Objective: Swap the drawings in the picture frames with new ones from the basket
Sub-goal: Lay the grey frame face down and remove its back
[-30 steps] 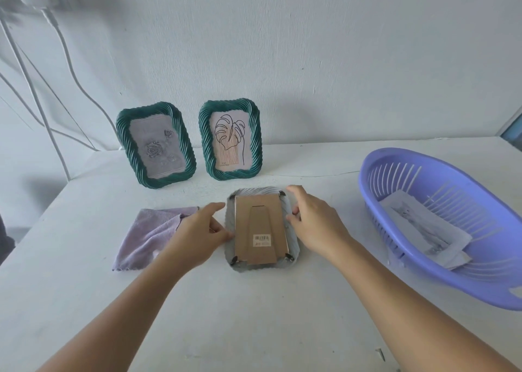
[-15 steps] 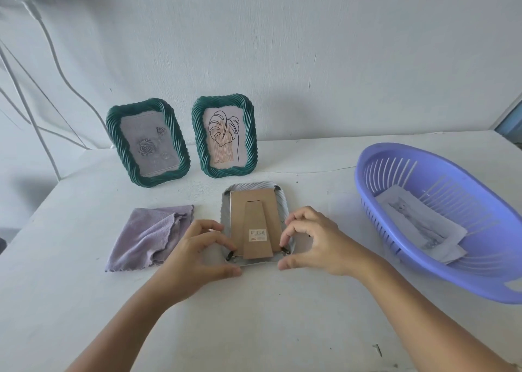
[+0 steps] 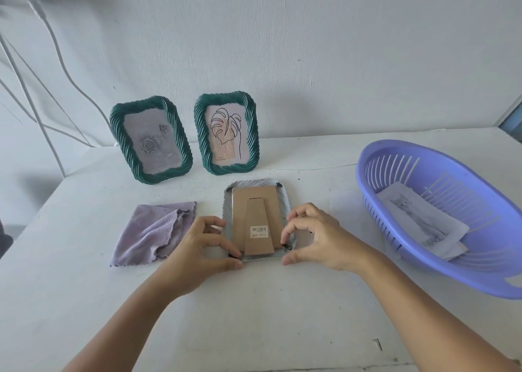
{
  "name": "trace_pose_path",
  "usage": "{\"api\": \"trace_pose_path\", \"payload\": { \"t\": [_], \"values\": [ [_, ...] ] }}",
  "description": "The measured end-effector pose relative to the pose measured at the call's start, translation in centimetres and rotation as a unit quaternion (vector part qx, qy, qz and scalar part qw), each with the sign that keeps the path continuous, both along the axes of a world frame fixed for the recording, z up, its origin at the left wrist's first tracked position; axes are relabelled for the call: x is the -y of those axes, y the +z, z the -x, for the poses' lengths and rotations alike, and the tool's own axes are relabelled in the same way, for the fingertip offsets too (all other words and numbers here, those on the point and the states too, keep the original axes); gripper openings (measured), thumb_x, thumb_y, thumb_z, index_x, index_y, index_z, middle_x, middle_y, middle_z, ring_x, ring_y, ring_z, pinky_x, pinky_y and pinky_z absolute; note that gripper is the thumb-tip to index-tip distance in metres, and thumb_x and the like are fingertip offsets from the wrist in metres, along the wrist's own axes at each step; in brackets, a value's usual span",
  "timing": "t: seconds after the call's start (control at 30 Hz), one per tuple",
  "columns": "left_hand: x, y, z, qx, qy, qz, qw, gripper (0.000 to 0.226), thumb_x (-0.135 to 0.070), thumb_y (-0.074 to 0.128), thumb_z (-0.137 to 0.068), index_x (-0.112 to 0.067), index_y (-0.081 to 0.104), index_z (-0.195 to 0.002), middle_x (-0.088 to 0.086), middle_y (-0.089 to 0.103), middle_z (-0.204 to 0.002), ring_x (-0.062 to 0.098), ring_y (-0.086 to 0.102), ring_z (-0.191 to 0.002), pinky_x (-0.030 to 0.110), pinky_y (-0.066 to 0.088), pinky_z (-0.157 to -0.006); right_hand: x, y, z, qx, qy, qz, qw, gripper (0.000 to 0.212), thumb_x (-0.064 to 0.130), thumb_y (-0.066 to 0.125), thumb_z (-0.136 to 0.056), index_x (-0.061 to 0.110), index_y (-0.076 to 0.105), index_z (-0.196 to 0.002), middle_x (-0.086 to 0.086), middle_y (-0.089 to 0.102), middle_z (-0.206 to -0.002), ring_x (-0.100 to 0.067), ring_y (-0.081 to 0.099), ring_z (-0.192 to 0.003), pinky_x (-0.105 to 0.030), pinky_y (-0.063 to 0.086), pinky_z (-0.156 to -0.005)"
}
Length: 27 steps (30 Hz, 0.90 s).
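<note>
A grey picture frame [image 3: 284, 196] lies face down on the white table, its brown cardboard back [image 3: 255, 208] with a stand and barcode sticker facing up. My left hand [image 3: 197, 247] pinches the small black clip at the frame's near left corner. My right hand [image 3: 316, 236] pinches the clip at the near right corner. Two green frames stand against the wall: one with a rose drawing [image 3: 151, 143], one with a leaf drawing [image 3: 226, 136]. A purple basket [image 3: 375, 157] at the right holds paper drawings [image 3: 421, 219].
A folded lilac cloth [image 3: 149, 233] lies left of the face-down frame. White cables [image 3: 50, 47] hang along the wall at the far left. The table's left edge runs near the cloth; the basket reaches the right border of the view.
Both hands slid from the frame's sides down to its near corners and now pinch the bottom clips. The view shifted slightly.
</note>
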State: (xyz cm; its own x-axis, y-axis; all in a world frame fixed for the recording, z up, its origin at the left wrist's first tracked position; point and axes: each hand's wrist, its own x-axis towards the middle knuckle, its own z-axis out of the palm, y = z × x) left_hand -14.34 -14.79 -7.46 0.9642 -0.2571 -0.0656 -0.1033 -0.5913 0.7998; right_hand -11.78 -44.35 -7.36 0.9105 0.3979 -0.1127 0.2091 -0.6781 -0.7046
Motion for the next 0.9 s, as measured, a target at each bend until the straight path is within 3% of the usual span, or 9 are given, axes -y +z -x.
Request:
{"api": "trace_pose_path", "payload": {
  "t": [0.27,0.47,0.53,0.63,0.73,0.83,0.9],
  "values": [
    [0.1,-0.1,0.0,0.004,0.009,0.001,1.0,0.019,-0.044,0.091,-0.062,-0.037,0.081,-0.077,-0.012,0.045,-0.128,-0.003,0.047,-0.117,-0.002,0.028,-0.093,0.2,-0.4,-0.5,0.003,0.043,0.034,0.998,0.026,0.064,0.08,-0.072,0.053,0.069,-0.093,0.034,0.029,-0.121,0.0,0.028,-0.132,-0.031,0.015,-0.111],
    [0.1,0.1,0.1,-0.009,0.005,-0.001,1.0,0.019,-0.041,0.092,-0.064,-0.038,0.081,-0.079,-0.014,0.045,-0.127,-0.006,0.047,-0.117,-0.001,0.028,-0.094,0.2,-0.2,-0.4,-0.004,0.044,0.029,0.999,0.027,0.065,0.078,-0.073,0.052,0.071,-0.096,0.034,0.032,-0.122,-0.001,0.031,-0.133,-0.034,0.019,-0.115],
    [0.0,0.5,-0.1,-0.028,0.003,0.003,1.0,0.023,-0.044,0.09,-0.067,-0.041,0.08,-0.087,-0.015,0.048,-0.125,-0.004,0.05,-0.116,0.009,0.034,-0.098,0.2,0.6,-0.6,-0.027,0.017,-0.026,0.999,0.036,0.069,0.074,-0.073,0.051,0.07,-0.104,0.028,0.044,-0.119,-0.002,0.043,-0.125,-0.036,0.031,-0.114],
    [0.0,1.2,-1.1,-0.016,0.043,0.027,0.999,0.036,-0.041,0.079,-0.084,-0.046,0.068,-0.118,-0.01,0.06,-0.114,0.004,0.062,-0.095,0.027,0.051,-0.09,0.0,1.1,-1.5,0.082,-0.086,-0.052,0.992,0.028,0.055,0.068,-0.088,0.046,0.067,-0.115,0.016,0.059,-0.102,-0.002,0.056,-0.098,-0.039,0.047,-0.1],
    [0.4,1.2,-3.1,0.047,0.093,-0.071,0.992,0.051,-0.035,0.065,-0.098,-0.031,0.047,-0.145,-0.01,0.064,-0.097,0.009,0.06,-0.075,0.031,0.048,-0.072,-0.8,1.4,-2.5,0.136,-0.144,0.045,0.979,0.045,0.046,0.056,-0.1,0.041,0.05,-0.144,0.015,0.059,-0.097,-0.009,0.058,-0.092,-0.042,0.046,-0.096],
    [1.1,1.0,-5.0,0.031,0.106,-0.152,0.982,0.059,-0.034,0.057,-0.102,-0.023,0.035,-0.155,-0.012,0.065,-0.085,0.015,0.06,-0.084,0.035,0.044,-0.077,-1.9,1.1,-3.5,0.099,-0.125,0.137,0.978,0.056,0.049,0.046,-0.103,0.039,0.031,-0.156,0.011,0.061,-0.1,-0.017,0.06,-0.103,-0.045,0.037,-0.101],
    [1.5,1.0,-5.6,0.019,0.098,-0.175,0.98,0.054,-0.031,0.057,-0.101,-0.021,0.041,-0.152,-0.007,0.068,-0.08,0.019,0.063,-0.085,0.034,0.046,-0.074,-2.5,0.5,-3.7,0.087,-0.114,0.16,0.977,0.056,0.051,0.045,-0.102,0.039,0.032,-0.156,0.01,0.059,-0.098,-0.019,0.06,-0.105,-0.045,0.034,-0.101]
  ]
}}
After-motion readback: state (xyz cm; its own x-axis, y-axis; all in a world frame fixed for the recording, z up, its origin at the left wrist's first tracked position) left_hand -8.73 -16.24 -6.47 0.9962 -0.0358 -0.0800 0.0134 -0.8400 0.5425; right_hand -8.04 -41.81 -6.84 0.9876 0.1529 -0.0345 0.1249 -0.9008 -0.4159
